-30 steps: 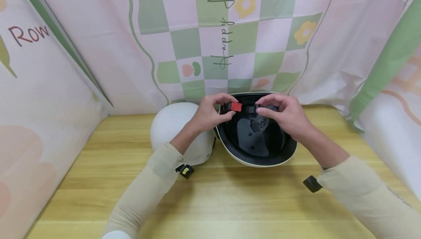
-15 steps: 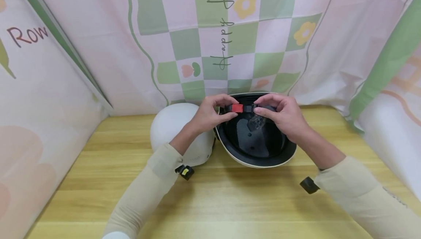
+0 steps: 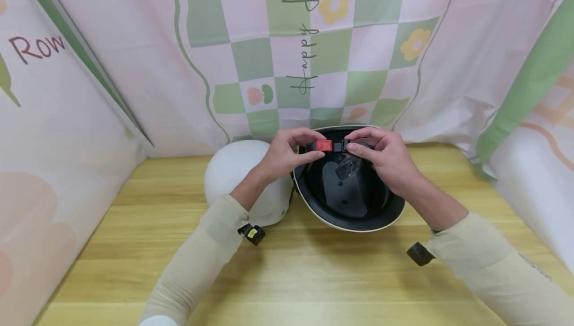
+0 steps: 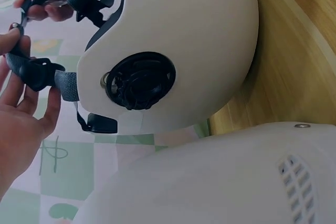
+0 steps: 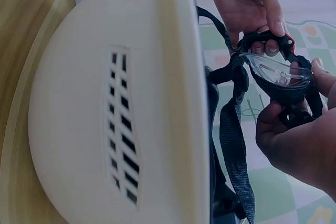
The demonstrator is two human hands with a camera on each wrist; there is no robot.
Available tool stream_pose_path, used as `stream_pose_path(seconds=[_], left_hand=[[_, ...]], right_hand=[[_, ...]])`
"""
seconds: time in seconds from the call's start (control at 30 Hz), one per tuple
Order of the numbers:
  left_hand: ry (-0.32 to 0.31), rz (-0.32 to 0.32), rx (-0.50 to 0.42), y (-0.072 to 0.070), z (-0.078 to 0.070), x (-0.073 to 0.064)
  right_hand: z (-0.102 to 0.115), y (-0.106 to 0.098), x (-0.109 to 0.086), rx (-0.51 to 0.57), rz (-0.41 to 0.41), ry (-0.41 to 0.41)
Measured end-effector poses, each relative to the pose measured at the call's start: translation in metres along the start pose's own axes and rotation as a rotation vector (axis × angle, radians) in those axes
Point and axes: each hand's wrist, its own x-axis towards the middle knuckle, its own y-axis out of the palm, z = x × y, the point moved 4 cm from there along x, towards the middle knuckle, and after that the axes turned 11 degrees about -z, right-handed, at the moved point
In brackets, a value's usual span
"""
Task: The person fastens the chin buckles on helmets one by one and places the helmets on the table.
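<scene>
An upturned white helmet (image 3: 307, 209) with a black lining lies on the table, its opening facing up. Above the opening, my left hand (image 3: 281, 156) pinches the red buckle (image 3: 324, 145) of the chin strap between thumb and fingers. My right hand (image 3: 389, 160) pinches the black buckle tongue (image 3: 338, 147), which meets the red part end to end. Below them hangs a chin pad with a clear plastic cover (image 5: 286, 74). In the right wrist view, a dark strap (image 5: 233, 145) runs along the helmet's edge. A round black fitting (image 4: 140, 81) shows on its side in the left wrist view.
A second white helmet (image 3: 233, 166), dome up, stands close on the left, partly behind my left forearm. Both rest on a wooden table (image 3: 287, 286). A patterned curtain (image 3: 251, 57) hangs right behind them, with further cloth at both sides.
My right hand has moved slightly left, bringing the black tongue against the red buckle; a gap showed between them a second ago. The helmet's near rim has tipped slightly toward me.
</scene>
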Motion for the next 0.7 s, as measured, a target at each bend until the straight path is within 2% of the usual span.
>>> stream_pose_path(seconds=[0.23, 0.47, 0.7], left_hand=[[-0.035, 0.009, -0.035, 0.0009, 0.0025, -0.0002], [-0.029, 0.002, -0.014, -0.0008, 0.0036, -0.0002], [-0.012, 0.023, -0.006, -0.0017, 0.0043, 0.0007]], right_hand=[[-0.0016, 0.0034, -0.0003, -0.008, -0.003, 0.031], [-0.0018, 0.0022, -0.0021, -0.087, -0.003, 0.000], [0.0005, 0.0027, -0.0013, -0.005, 0.035, 0.032]])
